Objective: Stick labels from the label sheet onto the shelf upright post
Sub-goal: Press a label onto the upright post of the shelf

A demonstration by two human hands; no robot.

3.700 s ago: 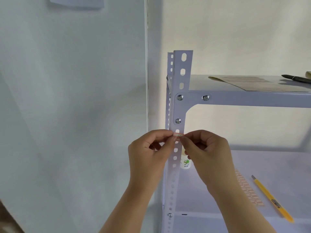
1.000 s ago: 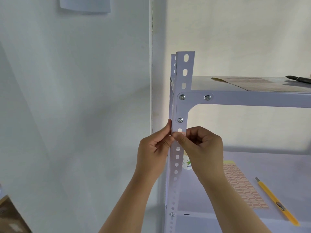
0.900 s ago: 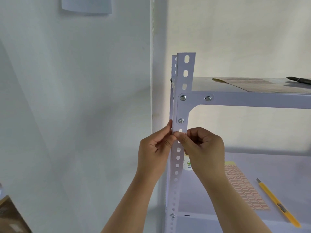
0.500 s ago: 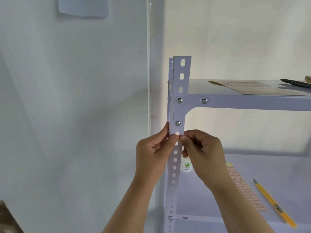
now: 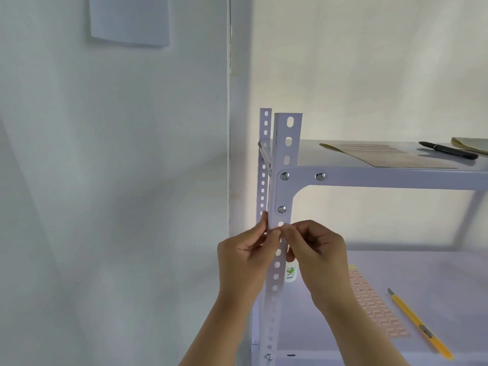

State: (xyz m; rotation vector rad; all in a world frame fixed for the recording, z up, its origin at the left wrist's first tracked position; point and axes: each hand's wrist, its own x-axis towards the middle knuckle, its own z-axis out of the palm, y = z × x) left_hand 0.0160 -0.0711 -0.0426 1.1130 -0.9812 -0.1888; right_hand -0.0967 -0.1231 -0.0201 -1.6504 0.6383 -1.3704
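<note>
Two hands meet at the post just below its lowest corner bolt. The left hand wraps the post's left edge, thumb on the front face and forefinger behind the edge, pinching a small red-and-white label against the metal. The right hand comes in from the right, fingers curled and thumb and forefinger pressed together on the label's right end; only a thin strip of the label shows between the fingertips, lying across the post at one of its holes. Whether it is fully stuck down cannot be told. The sheet, printed with rows of reddish labels, lies flat on the lower shelf to the right of the right forearm, with a yellow knife just beside it on its right. A small white bottle with a green mark stands behind the post, partly hidden by it and the right hand. On the upper shelf lie a brownish sheet of paper and a black pen, near each other.
</note>
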